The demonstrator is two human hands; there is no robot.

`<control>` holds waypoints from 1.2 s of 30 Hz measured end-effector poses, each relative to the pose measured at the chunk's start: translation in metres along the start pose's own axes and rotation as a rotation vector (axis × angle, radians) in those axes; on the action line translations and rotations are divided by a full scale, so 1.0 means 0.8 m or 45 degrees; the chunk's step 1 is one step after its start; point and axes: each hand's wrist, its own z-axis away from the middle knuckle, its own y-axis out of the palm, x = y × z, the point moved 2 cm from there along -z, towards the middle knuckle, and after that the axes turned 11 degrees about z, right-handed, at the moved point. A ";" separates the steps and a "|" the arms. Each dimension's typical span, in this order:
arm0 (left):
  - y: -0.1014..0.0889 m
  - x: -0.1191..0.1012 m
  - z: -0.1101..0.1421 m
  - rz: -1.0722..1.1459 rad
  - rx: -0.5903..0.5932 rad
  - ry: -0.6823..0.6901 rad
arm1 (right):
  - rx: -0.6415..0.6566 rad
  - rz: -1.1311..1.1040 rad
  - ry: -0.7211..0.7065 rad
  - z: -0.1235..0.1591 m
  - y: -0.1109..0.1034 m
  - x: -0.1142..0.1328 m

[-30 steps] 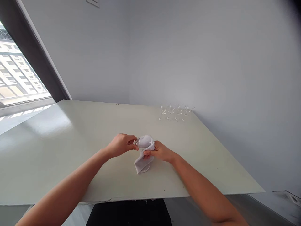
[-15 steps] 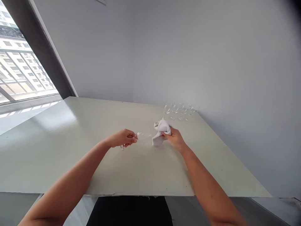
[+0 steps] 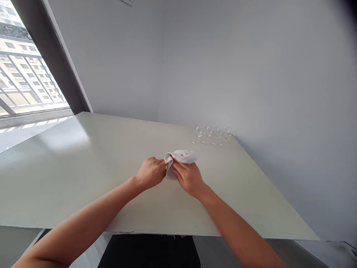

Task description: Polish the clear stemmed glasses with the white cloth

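Note:
My left hand (image 3: 152, 173) is closed over the middle of the table, its fingers curled against the cloth. The clear wine glass seen in it a moment ago is now hidden behind the hand and the cloth. A crumpled white cloth (image 3: 182, 156) is gripped by my right hand (image 3: 189, 179), thumb and fingers pressed together on it. Both hands meet at the cloth's left end, where it folds down beside my left fingers.
Several clear stemmed glasses (image 3: 208, 132) stand upright in a group at the back right of the pale table (image 3: 111, 149). Behind them rises a grey wall (image 3: 251, 74). A window (image 3: 28, 67) lies at the far left.
My right hand has brought the cloth leftward to my left hand, covering the glass. My left hand has turned, so its back now faces up.

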 end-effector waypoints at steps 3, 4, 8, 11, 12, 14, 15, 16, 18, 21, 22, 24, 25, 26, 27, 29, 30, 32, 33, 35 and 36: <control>0.004 -0.005 0.004 0.062 -0.016 0.140 | -0.023 -0.314 0.182 -0.003 -0.012 -0.012; 0.005 -0.006 0.004 0.095 -0.002 0.153 | 0.000 -0.449 0.253 -0.004 -0.015 -0.018; 0.009 -0.008 0.004 0.249 0.027 0.079 | 0.175 -1.092 0.617 -0.001 -0.013 -0.049; 0.008 -0.010 0.002 0.373 -0.024 -0.028 | 0.208 -1.621 0.782 0.001 -0.002 -0.058; 0.007 -0.010 0.002 0.414 -0.054 -0.070 | 0.186 -1.754 0.807 0.000 0.001 -0.057; 0.004 -0.011 0.002 0.484 -0.122 -0.139 | 0.112 -1.922 0.832 -0.001 0.006 -0.051; 0.003 -0.011 0.002 0.514 -0.155 -0.164 | 0.071 -1.974 0.832 -0.003 0.008 -0.046; 0.002 -0.011 0.002 0.545 -0.186 -0.186 | 0.025 -2.013 0.827 -0.004 0.009 -0.042; 0.000 -0.012 0.002 0.609 -0.241 -0.231 | -0.060 -2.060 0.802 -0.006 0.011 -0.032; 0.002 -0.010 0.001 0.726 -0.310 -0.312 | -0.096 -2.046 0.762 -0.008 0.014 -0.019; 0.003 -0.010 0.000 0.768 -0.333 -0.330 | -0.093 -2.019 0.755 -0.008 0.017 -0.014; 0.007 -0.009 -0.001 0.835 -0.391 -0.348 | -0.057 -1.966 0.730 -0.006 0.024 -0.005; 0.009 -0.010 -0.002 0.843 -0.430 -0.350 | -0.035 -1.950 0.712 -0.005 0.028 0.000; 0.011 -0.011 -0.002 0.824 -0.475 -0.347 | -0.013 -1.942 0.692 -0.003 0.033 0.004; 0.013 -0.013 -0.001 0.787 -0.520 -0.343 | 0.011 -1.937 0.678 -0.002 0.038 0.007; 0.017 -0.019 0.001 0.690 -0.592 -0.330 | 0.040 -1.915 0.680 0.000 0.047 0.012; 0.018 -0.023 0.002 0.648 -0.611 -0.319 | 0.033 -1.895 0.694 0.000 0.050 0.013; 0.018 -0.029 0.004 0.611 -0.611 -0.302 | -0.001 -1.861 0.733 0.001 0.052 0.012; 0.018 -0.031 0.005 0.621 -0.591 -0.298 | -0.025 -1.857 0.752 0.000 0.052 0.011; 0.014 -0.030 0.005 0.732 -0.497 -0.285 | -0.036 -1.883 0.797 0.001 0.050 0.007; 0.013 -0.028 0.004 0.852 -0.414 -0.275 | -0.011 -1.911 0.825 0.001 0.049 0.005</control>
